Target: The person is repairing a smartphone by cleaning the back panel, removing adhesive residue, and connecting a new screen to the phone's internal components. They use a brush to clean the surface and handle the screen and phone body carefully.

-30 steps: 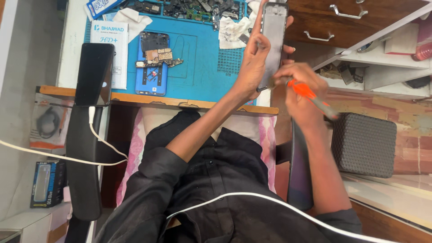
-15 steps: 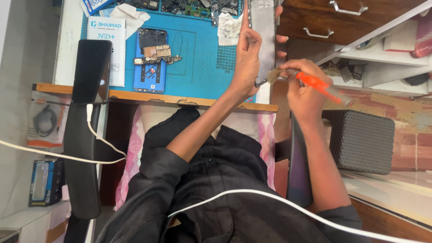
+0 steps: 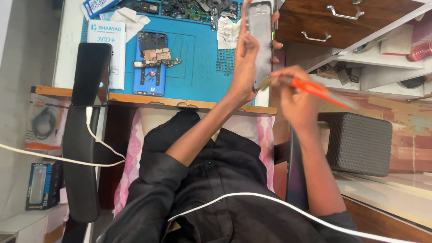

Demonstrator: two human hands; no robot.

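Above the blue-matted counter (image 3: 202, 67), the left hand (image 3: 245, 67) clasps a phone frame (image 3: 261, 40) upright while right-hand fingers (image 3: 288, 90) pinch an orange-handled brush (image 3: 310, 87) at its lower edge; hard strokes could plausibly dislodge the frame.

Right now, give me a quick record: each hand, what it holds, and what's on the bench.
left hand: holds phone frame upright, grip around its edges
right hand: holds orange brush, bristles at the frame's lower end
mat: blue, bearing an opened phone and loose parts
black phone: at bench's left edge, white cable plugged in
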